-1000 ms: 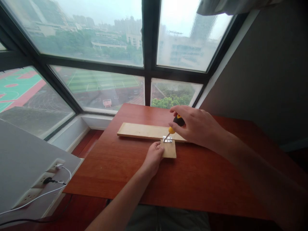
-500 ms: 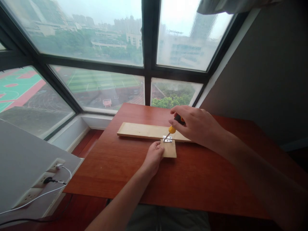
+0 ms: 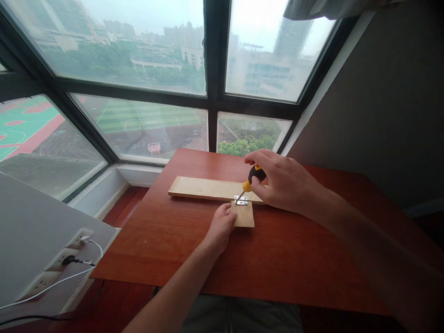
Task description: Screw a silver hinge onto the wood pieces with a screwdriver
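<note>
My right hand (image 3: 279,182) grips the black and yellow handle of a screwdriver (image 3: 247,186). The shaft slants down to the left, and its tip meets the near left part of a silver metal hinge (image 3: 242,201). That hinge spans the seam between a long pale wooden board (image 3: 201,187) and a small wooden piece (image 3: 245,216). With thumb and fingers, my left hand (image 3: 222,224) pinches the small piece at its left edge. The right end of the long board is hidden behind my right hand.
Everything lies on a reddish-brown wooden table (image 3: 166,245). Large windows (image 3: 138,115) rise behind it, and a dark wall (image 3: 374,101) stands on the right. At the lower left, power sockets (image 3: 65,261) hold plugs with white and black cables.
The fingers of my right hand have shifted on the screwdriver handle, leaving more of it visible. The screwdriver tip stays at the hinge; my left hand and the boards have not visibly moved.
</note>
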{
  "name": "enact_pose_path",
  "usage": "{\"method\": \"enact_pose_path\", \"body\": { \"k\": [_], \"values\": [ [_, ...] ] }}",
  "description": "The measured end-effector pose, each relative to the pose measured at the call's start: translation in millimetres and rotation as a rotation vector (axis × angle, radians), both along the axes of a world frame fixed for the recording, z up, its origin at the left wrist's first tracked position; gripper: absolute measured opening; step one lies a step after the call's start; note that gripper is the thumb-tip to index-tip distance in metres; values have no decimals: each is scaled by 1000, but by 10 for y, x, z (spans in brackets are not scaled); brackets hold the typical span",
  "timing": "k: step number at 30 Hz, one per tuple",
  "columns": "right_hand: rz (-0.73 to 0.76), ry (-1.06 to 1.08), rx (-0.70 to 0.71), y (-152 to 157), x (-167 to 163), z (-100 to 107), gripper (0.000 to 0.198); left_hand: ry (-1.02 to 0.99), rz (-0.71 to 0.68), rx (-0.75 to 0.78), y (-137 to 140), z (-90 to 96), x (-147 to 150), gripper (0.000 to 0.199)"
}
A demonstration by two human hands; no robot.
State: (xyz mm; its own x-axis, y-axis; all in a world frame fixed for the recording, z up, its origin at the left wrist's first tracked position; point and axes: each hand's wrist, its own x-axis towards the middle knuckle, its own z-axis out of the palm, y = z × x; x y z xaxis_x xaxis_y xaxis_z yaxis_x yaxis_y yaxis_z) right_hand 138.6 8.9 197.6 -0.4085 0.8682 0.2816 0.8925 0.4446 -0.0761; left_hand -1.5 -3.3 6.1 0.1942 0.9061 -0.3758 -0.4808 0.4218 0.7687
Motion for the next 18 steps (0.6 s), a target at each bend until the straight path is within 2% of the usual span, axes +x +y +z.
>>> {"method": "enact_pose_path", "body": {
  "k": [6,13,18],
  "values": [
    [-64,-20,4,9,-13,17,29,6,-4,6,0,0,2,33],
    [59,58,-16,-3,-3,-4,40,21,0,20,-3,-8,1,33],
    [-23,37,1,29,-51,-8,35,12,-2,27,5,-20,4,35]
  ]
}}
